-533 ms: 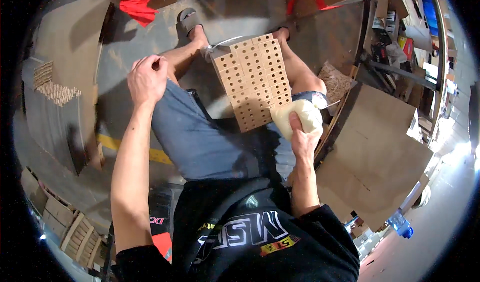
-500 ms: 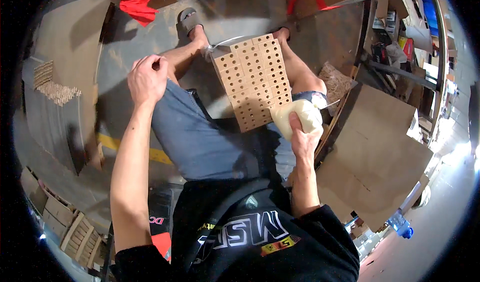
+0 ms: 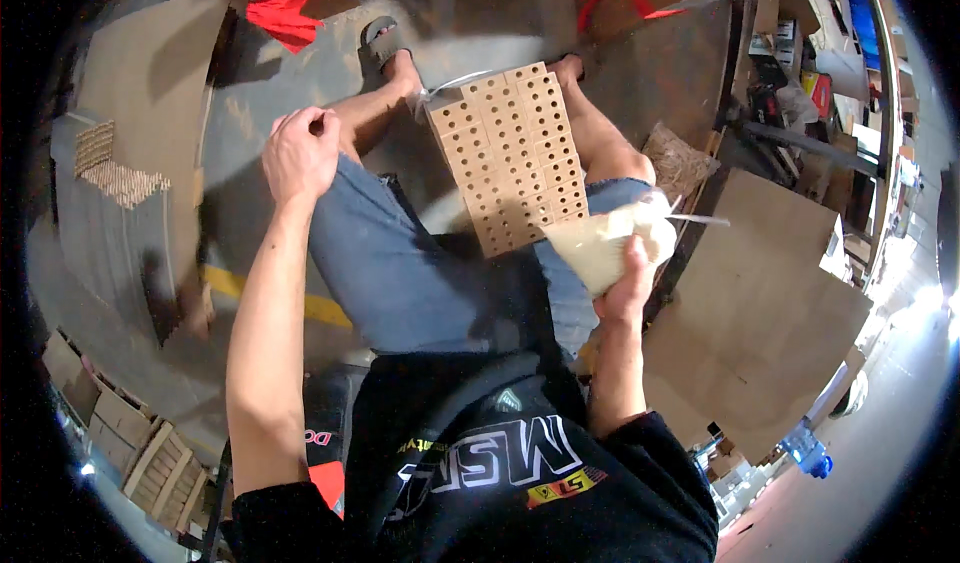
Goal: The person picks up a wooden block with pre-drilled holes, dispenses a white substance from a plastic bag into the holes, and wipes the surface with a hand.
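Observation:
My right hand (image 3: pixel 630 275) grips a piping bag (image 3: pixel 588 248) filled with cream-coloured paste. Its tip points left, touching or very near the lower right edge of a tan block stack (image 3: pixel 512 158) whose face is covered in rows of round holes. A white tie sticks out from the bag's gathered end. The stack sits between my legs, tilted slightly. My left hand (image 3: pixel 303 153) rests by my left knee with its fingers curled into a loose fist, and nothing shows in it.
Cardboard sheets (image 3: pixel 145 93) stand at the left. Boxes with red cloth (image 3: pixel 285 23) are at the far side. On the right are a large cardboard piece (image 3: pixel 750 313), a bag of tan pieces (image 3: pixel 678 158) and a cluttered metal rack (image 3: pixel 810 148).
My right hand has turned and shifted slightly right; the piping bag now shows its narrowing tip and its tie more plainly. My left hand stays by the knee.

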### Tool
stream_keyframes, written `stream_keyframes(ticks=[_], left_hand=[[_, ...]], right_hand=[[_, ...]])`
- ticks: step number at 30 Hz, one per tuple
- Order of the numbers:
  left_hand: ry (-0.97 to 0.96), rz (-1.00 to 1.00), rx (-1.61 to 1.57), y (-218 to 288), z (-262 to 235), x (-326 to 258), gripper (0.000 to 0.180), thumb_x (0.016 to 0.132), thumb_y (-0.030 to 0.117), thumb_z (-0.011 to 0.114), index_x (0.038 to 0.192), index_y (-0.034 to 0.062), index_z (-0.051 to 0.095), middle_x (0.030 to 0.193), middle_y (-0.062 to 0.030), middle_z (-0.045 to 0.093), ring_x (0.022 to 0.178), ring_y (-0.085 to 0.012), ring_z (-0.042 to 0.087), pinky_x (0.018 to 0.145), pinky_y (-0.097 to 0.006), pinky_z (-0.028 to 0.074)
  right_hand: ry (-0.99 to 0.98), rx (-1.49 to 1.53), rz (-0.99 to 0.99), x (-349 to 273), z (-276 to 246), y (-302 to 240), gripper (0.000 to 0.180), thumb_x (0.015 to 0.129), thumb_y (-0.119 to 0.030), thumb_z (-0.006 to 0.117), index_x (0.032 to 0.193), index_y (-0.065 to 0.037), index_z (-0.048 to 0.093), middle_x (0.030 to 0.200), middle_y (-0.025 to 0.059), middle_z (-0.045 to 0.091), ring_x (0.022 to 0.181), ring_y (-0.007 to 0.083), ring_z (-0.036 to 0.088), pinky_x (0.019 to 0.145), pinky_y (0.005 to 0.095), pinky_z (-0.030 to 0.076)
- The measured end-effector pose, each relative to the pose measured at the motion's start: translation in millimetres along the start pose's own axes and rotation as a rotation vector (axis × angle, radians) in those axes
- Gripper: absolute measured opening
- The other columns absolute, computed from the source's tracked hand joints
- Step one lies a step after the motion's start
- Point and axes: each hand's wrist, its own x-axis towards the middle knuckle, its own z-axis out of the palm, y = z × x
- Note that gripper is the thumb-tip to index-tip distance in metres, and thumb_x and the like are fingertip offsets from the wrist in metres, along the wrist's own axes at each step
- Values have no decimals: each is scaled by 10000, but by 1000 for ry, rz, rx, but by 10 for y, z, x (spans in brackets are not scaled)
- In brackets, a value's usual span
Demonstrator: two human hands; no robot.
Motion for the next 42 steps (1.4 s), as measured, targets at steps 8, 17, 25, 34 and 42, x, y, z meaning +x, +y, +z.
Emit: stream_keyframes(ticks=[8, 17, 25, 34, 42], left_hand=[[77, -10, 10, -3, 26, -6, 270, 871, 343, 607, 908, 105, 730, 987, -86, 721, 1015, -315, 630, 890, -429, 498], [111, 42, 6, -54, 71, -1, 266, 869, 329, 603, 888, 91, 719, 964, -101, 717, 991, -337, 630, 859, -433, 506], [105, 33, 16, -28, 49, 4, 264, 865, 332, 608, 881, 92, 718, 962, -93, 718, 983, -332, 633, 857, -436, 504], [75, 13, 24, -51, 67, 6, 266, 861, 341, 609, 898, 104, 723, 982, -82, 720, 1004, -324, 631, 879, -428, 500], [73, 4, 16, -28, 52, 4, 268, 863, 338, 597, 902, 103, 719, 985, -96, 717, 1022, -326, 623, 889, -429, 496]], right_hand=[[-24, -516, -226, -146, 401, -233, 368, 777, -158, 686, 1100, 17, 669, 1032, 89, 682, 946, 203, 635, 878, 329, 491], [-25, -596, -214, -116, 414, -199, 354, 800, -168, 676, 1101, 18, 670, 1016, 83, 684, 939, 192, 629, 881, 325, 483], [-4, -569, -201, -122, 461, -180, 360, 816, -177, 711, 1121, 12, 676, 1032, 80, 688, 949, 177, 632, 875, 323, 489], [38, -557, -130, -166, 417, -176, 338, 831, -170, 727, 1115, 6, 676, 1020, 59, 692, 930, 157, 642, 845, 312, 502], [51, -458, -145, -222, 325, -273, 346, 793, -163, 762, 1082, 16, 697, 990, 68, 718, 891, 151, 668, 833, 310, 524]])
